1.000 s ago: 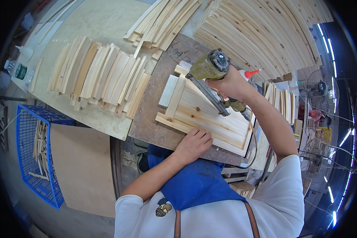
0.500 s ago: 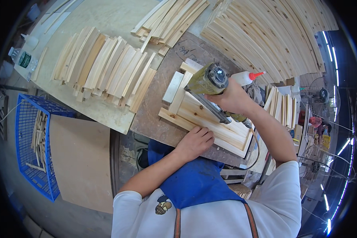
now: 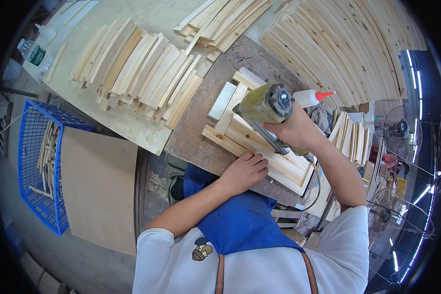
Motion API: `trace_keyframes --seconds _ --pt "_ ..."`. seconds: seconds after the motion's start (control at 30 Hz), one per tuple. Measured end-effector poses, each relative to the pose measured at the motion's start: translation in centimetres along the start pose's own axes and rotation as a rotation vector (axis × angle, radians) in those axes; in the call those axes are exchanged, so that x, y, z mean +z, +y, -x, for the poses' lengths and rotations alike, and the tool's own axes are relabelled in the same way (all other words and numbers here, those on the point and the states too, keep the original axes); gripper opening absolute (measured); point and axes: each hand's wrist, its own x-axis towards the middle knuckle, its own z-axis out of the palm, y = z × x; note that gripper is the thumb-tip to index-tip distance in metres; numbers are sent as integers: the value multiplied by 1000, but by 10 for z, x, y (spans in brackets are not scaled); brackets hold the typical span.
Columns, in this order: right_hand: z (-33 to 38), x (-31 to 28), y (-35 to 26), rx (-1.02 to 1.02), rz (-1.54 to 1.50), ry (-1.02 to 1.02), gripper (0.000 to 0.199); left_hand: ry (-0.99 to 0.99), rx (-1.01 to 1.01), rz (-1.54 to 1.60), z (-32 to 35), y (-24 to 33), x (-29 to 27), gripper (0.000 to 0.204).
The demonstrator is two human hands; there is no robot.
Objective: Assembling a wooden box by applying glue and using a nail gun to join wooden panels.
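My right hand (image 3: 301, 128) is wrapped round the handle of an olive-green nail gun (image 3: 265, 104), which is held over a light pine frame with an inner panel (image 3: 245, 133). The gun's body hides part of the frame, and whether its nose touches the wood I cannot tell. Curled over the frame's near rail (image 3: 224, 140) are the fingers of my left hand (image 3: 245, 172). A silvery rectangular block (image 3: 222, 101) lies against the frame's left end. Just beyond my right hand is a white glue bottle (image 3: 306, 98) with a red nozzle.
Wood strips (image 3: 142, 68) lie in rows at the left, with a big stack of pine boards (image 3: 343, 49) at the far right. A blue crate (image 3: 39, 166) with offcuts stands low on the left, beside a brown board (image 3: 100, 188). An air hose (image 3: 318, 188) hangs from the gun.
The whole view has shifted slightly. Both hands keep their grips, and the nail gun stays over the frame, with little movement against it.
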Motion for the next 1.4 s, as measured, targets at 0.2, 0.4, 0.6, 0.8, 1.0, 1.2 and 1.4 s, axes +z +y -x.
trace_keyframes --seconds 0.2,0.4,0.6,0.8,1.0,1.2,1.4 --pt "22 13 -14 -60 -99 -89 31 58 9 -44 0 -1 0 29" --pt "21 18 -13 -83 -68 -99 31 66 36 -76 -2 -1 2 28" --pt "18 19 -11 -86 -84 -91 29 123 58 -108 -3 -1 4 17" --pt "28 16 -11 -89 -34 -98 27 101 90 -187 -2 0 8 19" --pt "29 19 -14 -97 6 -138 25 39 73 -198 3 3 10 29" --pt "30 18 -16 -83 -11 -144 27 42 62 -187 3 3 12 28" --pt "46 6 -4 -104 -135 -76 29 80 69 -150 1 2 9 28"
